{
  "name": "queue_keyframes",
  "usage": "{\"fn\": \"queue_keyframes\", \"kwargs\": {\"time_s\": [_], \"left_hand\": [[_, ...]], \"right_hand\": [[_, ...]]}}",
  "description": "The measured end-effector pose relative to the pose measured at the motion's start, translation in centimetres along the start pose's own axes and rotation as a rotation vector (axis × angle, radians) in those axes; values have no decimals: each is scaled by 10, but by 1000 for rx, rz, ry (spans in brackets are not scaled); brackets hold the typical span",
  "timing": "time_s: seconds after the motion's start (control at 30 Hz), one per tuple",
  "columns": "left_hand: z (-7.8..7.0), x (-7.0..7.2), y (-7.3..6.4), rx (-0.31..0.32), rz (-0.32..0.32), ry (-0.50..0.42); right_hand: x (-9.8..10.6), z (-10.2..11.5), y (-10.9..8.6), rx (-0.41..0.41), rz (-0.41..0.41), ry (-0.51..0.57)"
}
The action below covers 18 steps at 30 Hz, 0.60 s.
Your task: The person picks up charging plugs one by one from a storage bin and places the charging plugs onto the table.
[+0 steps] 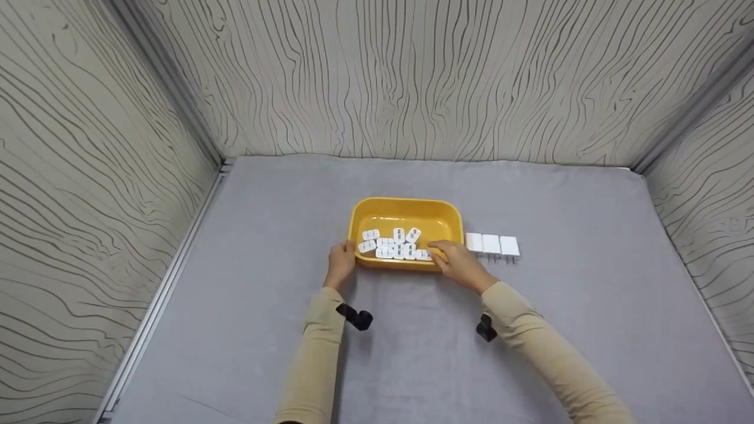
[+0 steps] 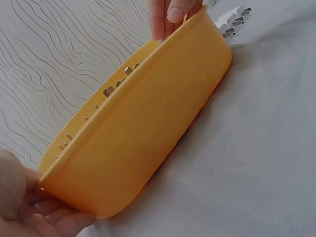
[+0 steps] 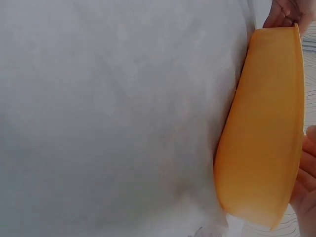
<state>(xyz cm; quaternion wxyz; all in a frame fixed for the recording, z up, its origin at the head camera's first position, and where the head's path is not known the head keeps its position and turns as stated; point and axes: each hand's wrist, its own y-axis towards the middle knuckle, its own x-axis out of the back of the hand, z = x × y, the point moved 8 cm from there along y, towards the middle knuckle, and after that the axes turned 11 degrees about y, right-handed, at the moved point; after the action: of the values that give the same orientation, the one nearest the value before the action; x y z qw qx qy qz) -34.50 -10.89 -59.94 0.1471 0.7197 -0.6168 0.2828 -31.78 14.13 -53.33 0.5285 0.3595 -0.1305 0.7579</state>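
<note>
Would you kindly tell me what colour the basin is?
Yellow; the basin shows best in the head view.

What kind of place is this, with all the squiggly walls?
Probably a little booth for filming handwork: squiggly-lined walls stand on three sides, gray cloth covers the work surface, and each sleeve has a black gadget, maybe a camera.

Premises appear to be a purpose-built work booth, lab-like in character; exact use cannot be determined. Far wall (image 1: pixel 400 82), left wall (image 1: pixel 65 212) and right wall (image 1: pixel 733 194) are panels with a wood-grain line pattern, joined by grey corner strips (image 1: pixel 168 88). The bench (image 1: pixel 265 235) is covered in plain grey cloth. Black devices (image 1: pixel 364 320) are worn at both wrists.
</note>
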Motion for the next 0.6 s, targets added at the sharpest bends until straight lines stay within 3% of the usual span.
{"fn": "queue_keyframes", "kwargs": {"time_s": [0.1, 0.2, 0.3, 0.37, 0.47, 0.6], "left_hand": [[39, -25, 34, -75, -58, 2], [83, -57, 72, -88, -87, 19], [92, -63, 79, -41, -47, 24], [80, -55, 69, -28, -54, 11], [40, -30, 35, 37, -6, -16], [-12, 3, -10, 81, 7, -27]], "right_hand": [[-3, -3, 6, -46, 71, 30], [-5, -5, 11, -71, 129, 51], [-7, -7, 15, -88, 168, 58], [-9, -8, 18, -96, 190, 59], [-11, -8, 20, -106, 224, 53], [-12, -9, 22, -126, 260, 57]]}}
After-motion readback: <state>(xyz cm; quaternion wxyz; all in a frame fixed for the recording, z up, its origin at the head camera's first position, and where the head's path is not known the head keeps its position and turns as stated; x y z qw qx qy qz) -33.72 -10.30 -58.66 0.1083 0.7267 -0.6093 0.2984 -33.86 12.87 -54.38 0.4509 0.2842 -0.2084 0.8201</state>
